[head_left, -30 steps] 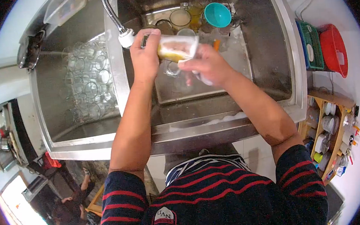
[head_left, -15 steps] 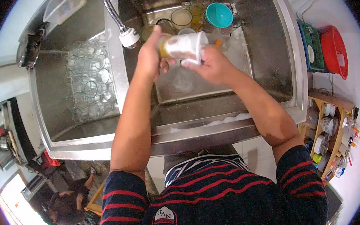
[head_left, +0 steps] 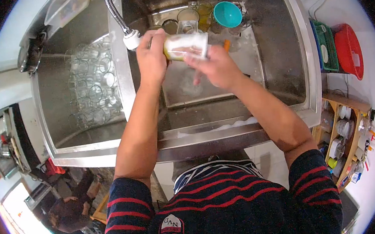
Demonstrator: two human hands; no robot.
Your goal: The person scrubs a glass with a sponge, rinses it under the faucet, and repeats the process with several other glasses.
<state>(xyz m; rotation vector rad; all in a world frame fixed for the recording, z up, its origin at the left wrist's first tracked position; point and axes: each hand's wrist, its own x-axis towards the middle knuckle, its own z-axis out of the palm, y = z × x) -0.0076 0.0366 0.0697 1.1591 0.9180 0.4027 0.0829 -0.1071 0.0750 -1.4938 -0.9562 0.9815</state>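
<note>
A clear drinking glass coated in white suds lies sideways between my hands, over the right sink basin. My left hand is closed round its left end, where a yellow-green patch shows beside the fingers; I cannot tell whether that is a sponge. At the other end, by the wide rim, my right hand grips the glass with its fingers along the side. Behind the glass stand a square clear glass, a turquoise bowl and several other glasses.
Rows of clear glasses fill part of the left basin. A faucet head on a flexible hose hangs over the divider near my left hand. Red and green baskets are at the right wall, above a wooden dish rack. Another person is at lower left.
The sudsy glass has turned to lie more level and shifted slightly left. My left hand has moved left over its end, and my right hand has shifted along the rim end.
</note>
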